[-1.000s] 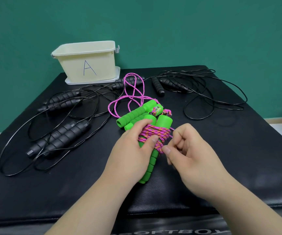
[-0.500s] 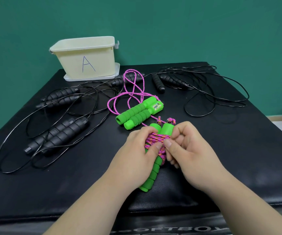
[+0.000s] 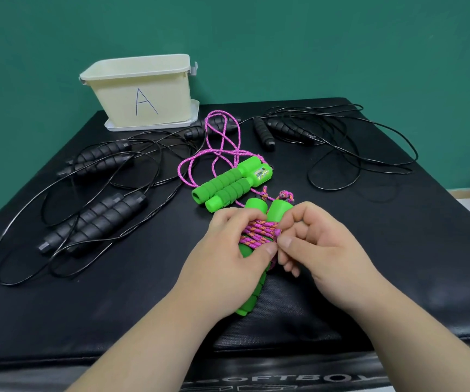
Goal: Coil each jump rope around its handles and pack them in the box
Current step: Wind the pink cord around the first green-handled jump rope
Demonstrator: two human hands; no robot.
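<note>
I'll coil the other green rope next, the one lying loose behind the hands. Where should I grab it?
Probably take both green handles together round their ribbed foam middles, coming down from above. They lie side by side, touching, flat on the mat, and the pink cord leaves from their far ends, so the middle is free.

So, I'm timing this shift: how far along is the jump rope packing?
Done: nothing shows as packed; the inside of the box is hidden. In hand: one green-handled rope, pink cord wound round its handles; the left hand grips it, the right hand pinches the cord. To do: the second green rope and the black ropes lie uncoiled on the mat.
</note>
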